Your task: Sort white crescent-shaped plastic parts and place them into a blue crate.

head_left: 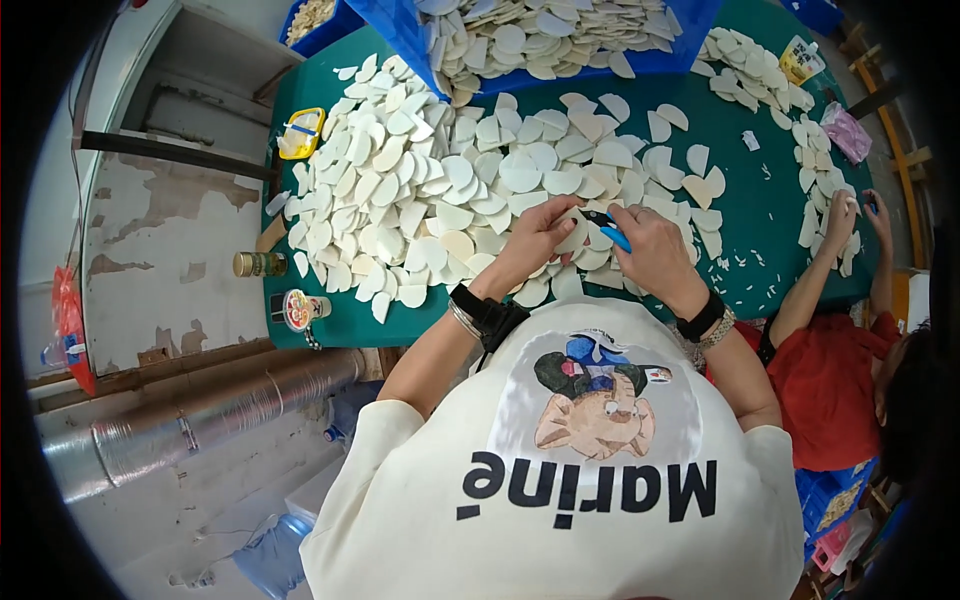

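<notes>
In front of my chest, my left hand [538, 240] is closed on a pale half-round piece [574, 238] between thumb and fingers. My right hand [655, 250] grips a blue-and-black hand tool [616, 238], its dark front end against or very near that piece. The tool's tip is too small to make out, so I cannot tell its exact kind. Both hands are over the near edge of a wide heap of similar white and cream half-round pieces [385, 190] on a green table [740, 185].
A blue crate [400, 40] of more pieces stands at the far side. At left are a yellow tray [301, 134], a jar [259, 264] and a cup [298, 310]. White scraps [745, 270] lie to the right, where a person in red [830, 395] handles pieces beside a pink bag [846, 132].
</notes>
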Demonstrator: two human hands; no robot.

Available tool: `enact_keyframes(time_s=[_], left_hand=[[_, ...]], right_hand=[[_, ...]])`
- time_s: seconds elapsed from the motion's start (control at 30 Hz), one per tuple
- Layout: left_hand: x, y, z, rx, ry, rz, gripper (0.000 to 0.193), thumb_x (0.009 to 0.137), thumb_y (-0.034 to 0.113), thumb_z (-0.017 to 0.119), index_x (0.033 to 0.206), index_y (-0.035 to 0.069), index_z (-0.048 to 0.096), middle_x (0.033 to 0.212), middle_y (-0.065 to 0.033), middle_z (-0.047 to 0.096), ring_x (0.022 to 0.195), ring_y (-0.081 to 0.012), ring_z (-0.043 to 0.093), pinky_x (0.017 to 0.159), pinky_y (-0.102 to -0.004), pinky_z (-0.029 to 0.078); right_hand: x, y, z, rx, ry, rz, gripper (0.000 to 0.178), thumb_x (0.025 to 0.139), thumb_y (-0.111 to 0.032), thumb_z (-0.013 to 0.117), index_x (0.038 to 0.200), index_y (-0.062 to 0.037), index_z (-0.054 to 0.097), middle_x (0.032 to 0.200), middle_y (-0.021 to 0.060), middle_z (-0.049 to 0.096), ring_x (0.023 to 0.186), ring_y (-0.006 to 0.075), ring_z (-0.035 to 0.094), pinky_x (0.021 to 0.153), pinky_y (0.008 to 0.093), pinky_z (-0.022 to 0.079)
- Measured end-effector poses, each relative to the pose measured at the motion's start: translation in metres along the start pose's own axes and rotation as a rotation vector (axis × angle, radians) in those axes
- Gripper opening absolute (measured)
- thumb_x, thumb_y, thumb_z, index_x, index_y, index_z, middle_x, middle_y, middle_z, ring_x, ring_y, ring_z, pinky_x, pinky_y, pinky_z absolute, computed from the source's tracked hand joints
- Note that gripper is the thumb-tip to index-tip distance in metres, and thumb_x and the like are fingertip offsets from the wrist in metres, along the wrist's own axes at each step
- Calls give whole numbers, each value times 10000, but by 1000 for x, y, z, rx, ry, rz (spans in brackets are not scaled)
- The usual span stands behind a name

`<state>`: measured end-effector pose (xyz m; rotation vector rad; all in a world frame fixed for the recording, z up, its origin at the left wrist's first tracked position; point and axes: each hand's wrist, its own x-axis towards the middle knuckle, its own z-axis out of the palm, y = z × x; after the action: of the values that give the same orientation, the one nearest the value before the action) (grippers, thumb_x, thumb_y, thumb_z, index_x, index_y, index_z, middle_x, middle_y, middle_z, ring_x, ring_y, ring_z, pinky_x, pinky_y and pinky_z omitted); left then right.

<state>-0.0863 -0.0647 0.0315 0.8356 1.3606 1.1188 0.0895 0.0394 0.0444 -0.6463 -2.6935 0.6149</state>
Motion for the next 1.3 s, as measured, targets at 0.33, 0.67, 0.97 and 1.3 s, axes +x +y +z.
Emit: enact_keyframes(time_s=[0.33,0.67,0.97,1.3], left_hand=[[1,-6,0,-92,-51,-86,209,967,81,437,1153,47,526,864,-50,644,619,-108,580,528,-221,409],[8,-16,-7,-285,-51,-116,160,963,157,487,1038,46,576,852,-74,651,700,-144,629,621,-257,499],[14,-19,-2,-240,160,-192,202,905,167,542,807,2,606,754,-56,611,588,-131,602,424,-257,459],[14,-26,-12,-302,118,-189,352,959,294,450,833,3,603,695,-85,617,543,-154,580,452,-261,458]], right_hand=[[0,5,17,256,9,100,175,753,-34,590,920,17,593,744,230,609,667,406,595,599,446,478],[3,26,21,321,62,279,182,764,-44,570,936,-5,614,737,238,605,696,406,600,594,434,468],[-24,27,36,301,22,317,161,763,-60,598,914,-6,588,710,217,583,695,404,580,600,457,446],[-36,42,32,262,13,393,215,730,-39,605,942,-6,583,738,209,584,719,396,585,617,460,449]])
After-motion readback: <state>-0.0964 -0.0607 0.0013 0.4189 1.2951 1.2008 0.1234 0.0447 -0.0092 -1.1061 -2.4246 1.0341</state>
